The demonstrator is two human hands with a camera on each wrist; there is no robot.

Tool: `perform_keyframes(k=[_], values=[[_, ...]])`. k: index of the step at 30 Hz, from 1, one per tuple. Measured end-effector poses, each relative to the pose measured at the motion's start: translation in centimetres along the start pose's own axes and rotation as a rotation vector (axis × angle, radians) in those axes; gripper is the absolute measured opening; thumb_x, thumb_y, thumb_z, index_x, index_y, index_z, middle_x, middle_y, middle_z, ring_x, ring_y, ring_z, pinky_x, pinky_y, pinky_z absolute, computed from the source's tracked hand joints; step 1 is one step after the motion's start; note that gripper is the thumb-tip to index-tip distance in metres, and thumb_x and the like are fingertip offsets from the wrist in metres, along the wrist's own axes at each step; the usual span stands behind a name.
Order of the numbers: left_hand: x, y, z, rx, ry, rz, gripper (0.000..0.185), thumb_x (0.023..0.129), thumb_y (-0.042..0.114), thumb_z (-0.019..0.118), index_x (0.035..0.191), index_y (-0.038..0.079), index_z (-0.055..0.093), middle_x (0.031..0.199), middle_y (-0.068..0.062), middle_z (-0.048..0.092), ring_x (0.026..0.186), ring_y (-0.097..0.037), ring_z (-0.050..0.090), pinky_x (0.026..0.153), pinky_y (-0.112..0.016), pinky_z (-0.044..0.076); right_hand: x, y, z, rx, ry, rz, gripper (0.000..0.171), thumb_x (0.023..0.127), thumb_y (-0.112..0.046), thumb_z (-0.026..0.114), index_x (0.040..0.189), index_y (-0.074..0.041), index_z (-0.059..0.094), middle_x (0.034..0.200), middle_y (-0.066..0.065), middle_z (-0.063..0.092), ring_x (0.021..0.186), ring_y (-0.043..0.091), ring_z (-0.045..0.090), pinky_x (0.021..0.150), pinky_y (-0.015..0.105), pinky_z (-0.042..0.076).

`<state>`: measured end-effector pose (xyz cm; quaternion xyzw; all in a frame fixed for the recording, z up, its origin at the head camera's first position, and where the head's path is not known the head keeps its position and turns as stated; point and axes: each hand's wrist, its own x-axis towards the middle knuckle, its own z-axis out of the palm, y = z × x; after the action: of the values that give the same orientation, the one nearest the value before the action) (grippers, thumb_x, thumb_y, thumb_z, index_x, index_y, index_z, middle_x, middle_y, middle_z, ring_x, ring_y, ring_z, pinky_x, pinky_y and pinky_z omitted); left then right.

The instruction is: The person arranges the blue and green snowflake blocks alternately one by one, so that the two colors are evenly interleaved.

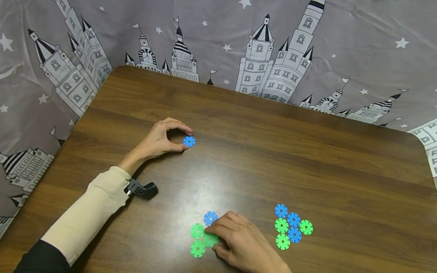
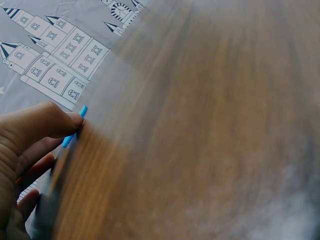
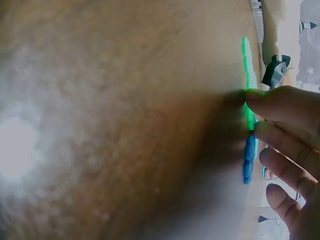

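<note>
Near the left part of the table, my left hand (image 1: 161,140) pinches a blue notched plastic disc (image 1: 189,141) between thumb and forefinger. The left wrist view shows that disc (image 2: 83,111) edge-on at the fingertips. My right hand (image 1: 247,245) is low over a small group of discs at the front middle, with thumb and forefinger at opposite edges of a green notched disc (image 1: 210,241). Beside it lie two more green discs, an upper one (image 1: 197,231) and a lower one (image 1: 197,249). A blue disc (image 1: 210,218) sits just above them, close to my right fingertips.
To the right of my right hand lies another cluster of discs, several blue (image 1: 293,220) and green (image 1: 282,241). The brown wooden table (image 1: 362,185) has rounded far corners. A grey castle-print cloth (image 1: 219,10) hangs behind and around it.
</note>
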<state>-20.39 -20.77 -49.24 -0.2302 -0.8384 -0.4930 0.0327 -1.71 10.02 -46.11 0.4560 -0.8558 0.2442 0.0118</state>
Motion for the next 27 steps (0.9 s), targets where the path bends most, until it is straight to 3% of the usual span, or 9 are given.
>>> perform_keyframes(k=[4,13,18,22,25,27], values=[[-0.1,-0.1,-0.1,0.008,-0.004,0.006,0.04,0.069,0.006,0.086,0.107,0.01,0.075,0.107,-0.005,0.071,0.107,-0.021,0.054,0.096,-0.038,0.035,0.2,0.0,0.0,-0.033,0.005,-0.014,0.031,0.08,-0.023,0.079,0.11,-0.016,0.072,0.105,-0.009,0.068,0.098,0.008,0.057,0.088,0.025,0.047],[-0.2,-0.2,-0.2,0.008,-0.002,0.018,0.039,0.07,0.007,0.085,0.107,0.01,0.075,0.106,-0.004,0.071,0.107,-0.021,0.054,0.096,-0.038,0.036,0.6,-0.2,0.0,-0.057,-0.038,-0.013,0.032,0.078,-0.022,0.078,0.109,-0.017,0.071,0.102,-0.009,0.065,0.092,0.008,0.054,0.081,0.024,0.047],[-0.1,-0.1,-0.2,-0.002,0.003,0.039,0.041,0.068,0.002,0.087,0.106,0.005,0.075,0.105,-0.01,0.071,0.106,-0.026,0.056,0.094,-0.035,0.036,0.7,-0.3,0.0,-0.025,-0.056,-0.008,0.03,0.078,-0.02,0.077,0.106,-0.017,0.07,0.099,-0.009,0.061,0.088,0.007,0.052,0.078,0.022,0.045],[0.0,0.9,-0.1,0.006,0.005,0.038,0.04,0.067,-0.004,0.084,0.106,-0.002,0.073,0.105,-0.017,0.071,0.105,-0.032,0.056,0.094,-0.034,0.036,0.6,-0.3,0.3,0.023,-0.023,-0.049,0.024,0.077,-0.011,0.074,0.1,-0.016,0.069,0.096,-0.008,0.057,0.084,0.005,0.05,0.074,0.015,0.042],[0.0,0.9,-0.1,0.0,0.005,0.036,0.041,0.067,-0.005,0.084,0.106,-0.002,0.073,0.105,-0.017,0.07,0.106,-0.033,0.056,0.094,-0.034,0.035,0.5,-0.4,0.4,0.047,-0.019,-0.047,0.025,0.078,-0.007,0.073,0.101,-0.014,0.069,0.098,-0.007,0.056,0.085,0.004,0.05,0.074,0.013,0.041],[0.0,0.0,0.0,-0.003,0.009,0.043,0.042,0.066,-0.002,0.086,0.106,0.0,0.073,0.105,-0.015,0.071,0.105,-0.03,0.056,0.094,-0.034,0.035,0.6,-0.5,0.2,0.032,-0.033,-0.02,0.027,0.079,-0.009,0.073,0.105,-0.013,0.068,0.1,-0.007,0.055,0.087,0.005,0.05,0.076,0.016,0.044]])
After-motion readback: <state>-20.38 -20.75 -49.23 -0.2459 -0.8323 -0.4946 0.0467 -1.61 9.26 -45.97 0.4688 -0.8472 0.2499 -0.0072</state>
